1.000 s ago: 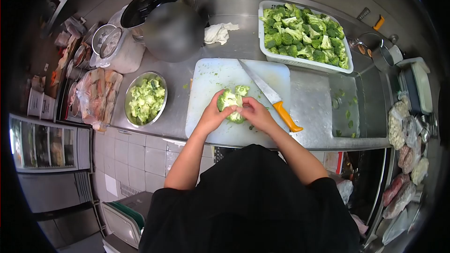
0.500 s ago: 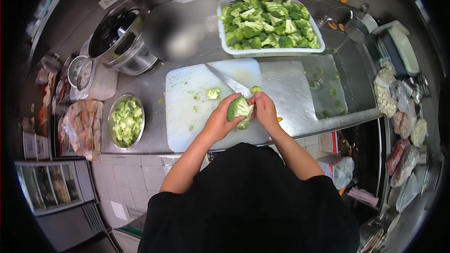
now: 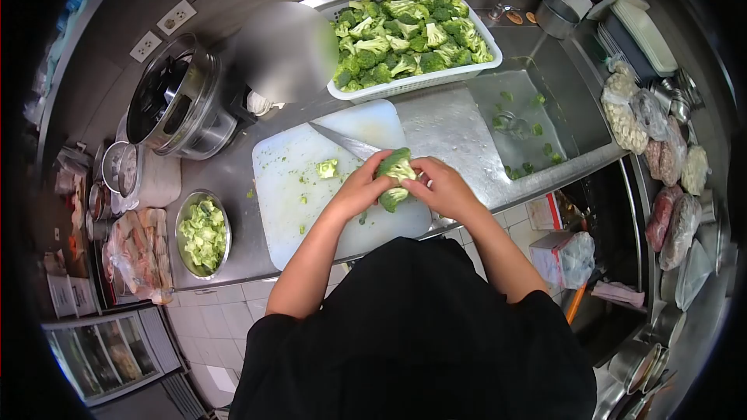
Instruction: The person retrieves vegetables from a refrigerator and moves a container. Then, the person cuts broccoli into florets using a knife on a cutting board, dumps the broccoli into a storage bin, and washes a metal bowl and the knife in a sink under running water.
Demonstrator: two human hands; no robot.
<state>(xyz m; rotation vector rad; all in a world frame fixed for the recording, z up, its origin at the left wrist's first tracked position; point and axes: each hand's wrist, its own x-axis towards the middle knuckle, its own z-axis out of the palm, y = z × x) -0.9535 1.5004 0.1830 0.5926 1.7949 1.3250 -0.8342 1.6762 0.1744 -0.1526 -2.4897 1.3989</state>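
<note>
Broccoli (image 3: 398, 165) sits between two hands over one cutting board (image 3: 331, 222). Leftmost stands one bowl (image 3: 227, 243) of green pieces, then one pale chunk (image 3: 327, 168) and one knife (image 3: 336, 138), partly hidden. The left hand (image 3: 362, 189) curls its fingers around the broccoli; beyond lies one basket (image 3: 426, 80) of florets; the right hand (image 3: 445, 188) bends inward, fingers nearly closed against it.
</note>
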